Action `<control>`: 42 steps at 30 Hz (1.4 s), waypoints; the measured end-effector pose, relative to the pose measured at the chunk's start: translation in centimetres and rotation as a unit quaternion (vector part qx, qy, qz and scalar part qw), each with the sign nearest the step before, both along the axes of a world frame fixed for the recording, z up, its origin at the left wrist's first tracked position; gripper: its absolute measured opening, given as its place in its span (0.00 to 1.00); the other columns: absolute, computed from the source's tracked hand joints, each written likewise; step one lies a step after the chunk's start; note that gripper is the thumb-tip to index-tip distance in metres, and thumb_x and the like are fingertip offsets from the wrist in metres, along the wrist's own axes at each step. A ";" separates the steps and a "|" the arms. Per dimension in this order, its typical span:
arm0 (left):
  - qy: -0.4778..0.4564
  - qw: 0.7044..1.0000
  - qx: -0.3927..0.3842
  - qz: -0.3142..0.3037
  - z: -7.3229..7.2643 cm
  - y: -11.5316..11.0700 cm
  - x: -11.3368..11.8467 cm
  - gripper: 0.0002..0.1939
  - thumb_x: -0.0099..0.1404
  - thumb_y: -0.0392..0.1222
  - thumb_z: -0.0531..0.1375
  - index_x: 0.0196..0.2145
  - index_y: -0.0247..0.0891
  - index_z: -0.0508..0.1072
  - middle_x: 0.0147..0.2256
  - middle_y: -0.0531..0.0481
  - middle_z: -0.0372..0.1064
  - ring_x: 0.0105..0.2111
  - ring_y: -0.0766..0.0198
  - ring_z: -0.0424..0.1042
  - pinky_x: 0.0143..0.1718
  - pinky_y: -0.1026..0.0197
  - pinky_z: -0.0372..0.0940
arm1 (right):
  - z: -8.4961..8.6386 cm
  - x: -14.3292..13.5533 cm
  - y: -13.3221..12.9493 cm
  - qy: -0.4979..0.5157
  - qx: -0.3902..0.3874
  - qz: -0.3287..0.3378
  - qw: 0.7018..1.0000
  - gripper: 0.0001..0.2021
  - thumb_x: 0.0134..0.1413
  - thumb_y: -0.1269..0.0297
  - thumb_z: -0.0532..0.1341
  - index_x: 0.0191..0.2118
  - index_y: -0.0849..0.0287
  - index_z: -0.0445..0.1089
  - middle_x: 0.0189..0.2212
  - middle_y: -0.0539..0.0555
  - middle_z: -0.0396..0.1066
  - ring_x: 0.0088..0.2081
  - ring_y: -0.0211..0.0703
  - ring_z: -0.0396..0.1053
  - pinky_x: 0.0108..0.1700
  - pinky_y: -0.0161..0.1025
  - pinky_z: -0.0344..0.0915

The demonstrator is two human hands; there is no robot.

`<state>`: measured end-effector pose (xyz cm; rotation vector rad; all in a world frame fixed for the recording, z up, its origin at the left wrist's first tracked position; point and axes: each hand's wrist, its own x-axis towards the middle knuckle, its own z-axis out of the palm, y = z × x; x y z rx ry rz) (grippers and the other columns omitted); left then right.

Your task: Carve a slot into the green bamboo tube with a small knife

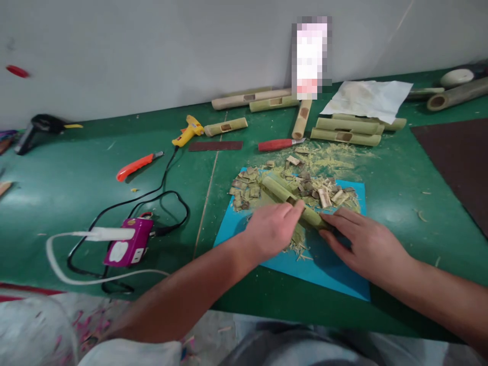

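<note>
A pale green bamboo tube (280,189) with a rectangular notch cut in its upper side lies slantwise over a blue sheet (335,277). My left hand (273,224) is closed against the tube's middle, a fingertip at the edge of the notch. Its other fingers are tucked under and hidden. At the near right end, my right hand (356,239) pinches the tube between thumb and fingers. Bamboo chips (246,185) and fine shavings surround the tube, some spilling off the sheet. Past the far side of the sheet lies a red-handled knife (276,145).
Several notched bamboo tubes (345,136) lie along the wall, some beneath a white paper (368,99). At left are an orange cutter (137,166), a yellow glue gun (188,130), a purple power strip (129,241) with looping cords, and a dark sanding strip (215,146).
</note>
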<state>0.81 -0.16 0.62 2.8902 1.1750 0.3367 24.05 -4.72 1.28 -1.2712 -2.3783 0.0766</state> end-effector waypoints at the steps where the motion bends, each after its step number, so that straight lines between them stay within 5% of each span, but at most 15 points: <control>1: -0.003 1.000 -0.007 -0.007 0.0 0.0 0.0 0.19 0.74 0.34 0.45 0.57 0.32 0.67 0.31 0.48 0.72 0.30 0.64 0.73 0.29 0.64 0.64 | 0.0 0.0 0.0 0.001 0.000 -0.001 1.000 0.15 0.65 0.62 0.53 0.44 0.66 0.73 0.33 0.58 0.75 0.31 0.45 0.74 0.30 0.41 0.72; 42: 0.017 0.999 0.045 0.005 0.5 -0.3 0.2 0.19 0.72 0.32 0.45 0.54 0.29 0.69 0.27 0.48 0.70 0.27 0.63 0.70 0.26 0.64 0.63 | 0.1 0.0 -0.1 -0.002 -0.018 -0.007 1.000 0.15 0.65 0.61 0.54 0.46 0.63 0.73 0.34 0.57 0.75 0.32 0.45 0.74 0.31 0.42 0.73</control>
